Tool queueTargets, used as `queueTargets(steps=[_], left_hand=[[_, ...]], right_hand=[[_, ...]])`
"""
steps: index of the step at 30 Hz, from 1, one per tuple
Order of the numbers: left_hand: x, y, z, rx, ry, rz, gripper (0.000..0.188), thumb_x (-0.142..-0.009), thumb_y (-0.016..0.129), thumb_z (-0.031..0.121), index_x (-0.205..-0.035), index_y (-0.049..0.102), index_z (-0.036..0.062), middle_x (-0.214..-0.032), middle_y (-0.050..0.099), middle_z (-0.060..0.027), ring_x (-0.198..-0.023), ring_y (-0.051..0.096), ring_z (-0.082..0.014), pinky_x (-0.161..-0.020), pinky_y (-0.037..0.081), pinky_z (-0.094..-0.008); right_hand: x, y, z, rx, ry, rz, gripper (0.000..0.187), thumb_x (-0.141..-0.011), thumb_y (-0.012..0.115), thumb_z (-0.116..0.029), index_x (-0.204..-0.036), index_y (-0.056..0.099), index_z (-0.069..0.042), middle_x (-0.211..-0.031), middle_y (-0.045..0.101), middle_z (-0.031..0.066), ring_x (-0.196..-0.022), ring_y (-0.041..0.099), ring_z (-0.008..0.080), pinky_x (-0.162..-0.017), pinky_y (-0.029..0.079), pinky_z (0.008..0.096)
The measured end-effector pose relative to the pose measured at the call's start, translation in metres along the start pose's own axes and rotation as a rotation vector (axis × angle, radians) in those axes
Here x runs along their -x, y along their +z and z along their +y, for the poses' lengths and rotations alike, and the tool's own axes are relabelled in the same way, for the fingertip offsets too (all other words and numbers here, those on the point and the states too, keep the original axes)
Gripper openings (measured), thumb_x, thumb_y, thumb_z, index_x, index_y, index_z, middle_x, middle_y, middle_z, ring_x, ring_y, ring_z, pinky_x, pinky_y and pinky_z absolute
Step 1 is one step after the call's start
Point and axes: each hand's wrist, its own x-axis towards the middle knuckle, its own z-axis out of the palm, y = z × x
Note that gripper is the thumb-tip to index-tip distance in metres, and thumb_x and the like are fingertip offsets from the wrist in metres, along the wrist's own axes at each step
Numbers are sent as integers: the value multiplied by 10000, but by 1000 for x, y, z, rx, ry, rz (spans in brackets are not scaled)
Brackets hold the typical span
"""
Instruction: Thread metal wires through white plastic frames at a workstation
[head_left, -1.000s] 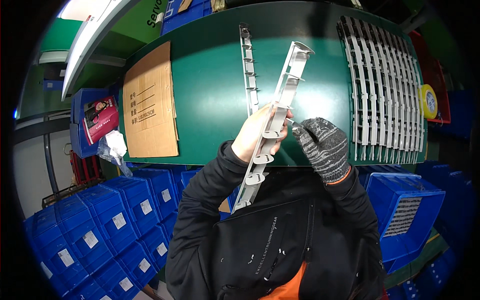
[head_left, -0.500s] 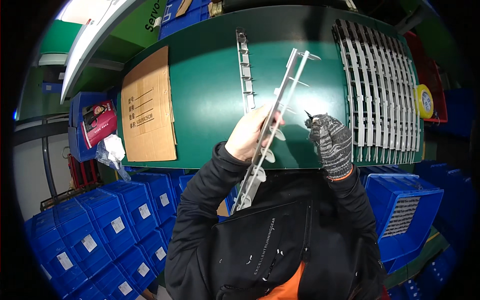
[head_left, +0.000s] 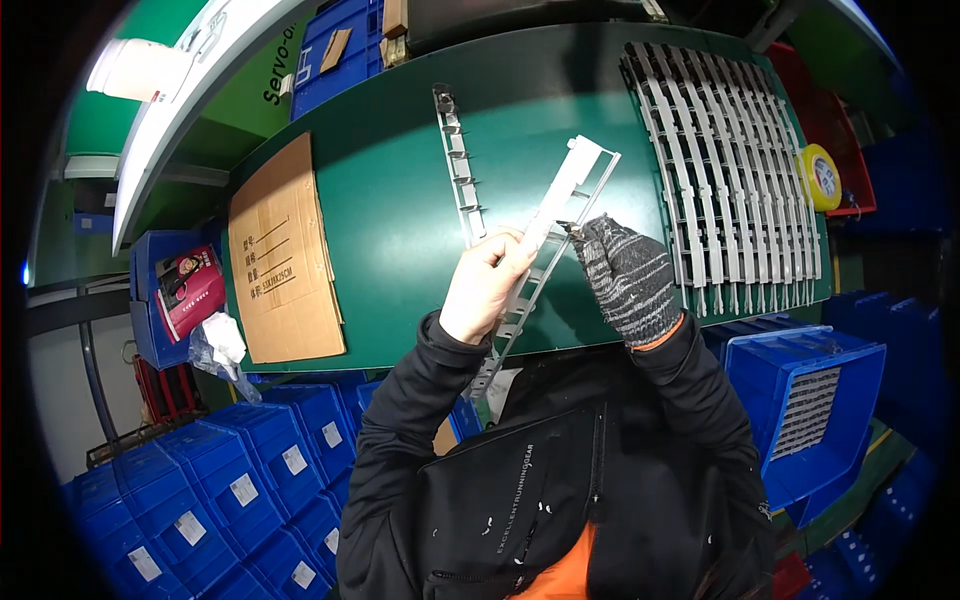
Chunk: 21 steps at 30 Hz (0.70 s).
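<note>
My left hand, bare, is closed around a long pale metal strip with crosswise tabs along one side. The strip slants from its far upper end down toward my jacket, above the table's near part. My right hand, in a dark striped knit glove, is closed at the strip's right edge. A small dark tip shows at its fingers and appears to meet the strip; the rest of what it pinches is hidden. A similar tabbed strip lies on the green table, beyond my left hand.
Many such strips lie in rows at the right, beside a round yellow object. A flat cardboard sheet covers the table's left end. Blue crates stack at lower left; another blue crate stands at lower right.
The strip has turned in my left hand, so its broad flat face now shows. My right hand has moved left, from apart to the strip's edge. The view has shifted slightly.
</note>
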Motion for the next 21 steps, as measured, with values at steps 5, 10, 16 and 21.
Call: queueTargets(steps=[5,10,16,21], left_hand=[[-3,1,-9,-204,165,17,238,-822,585,133,-657,486,-6,-718,479,-18,-668,416,-87,-623,346,-222],[-12,-15,-38,-267,122,14,258,-823,579,125,-633,453,4,-682,458,-17,-648,412,-94,-628,354,-233],[-6,-1,-23,82,-160,-76,184,-850,561,160,-732,542,19,-717,472,31,-653,394,-47,-615,337,-200],[3,-11,-9,37,-111,-178,211,-863,522,157,-1025,532,21,-832,526,12,-787,480,-76,-765,383,-216]], right_hand=[[7,-3,6,-694,284,-347,175,-849,485,-152,-860,592,-13,-713,584,95,-559,551,245,-513,442,341],[3,-21,-6,-1183,638,-384,353,-870,513,-340,-754,563,-11,-550,512,-3,-408,412,51,-338,285,188],[14,18,7,-970,638,-1,152,-866,538,-158,-872,575,-11,-624,539,12,-451,456,45,-399,361,187],[-7,-15,11,-1097,672,203,166,-863,537,-179,-921,561,-25,-601,506,-17,-422,416,36,-361,316,152]])
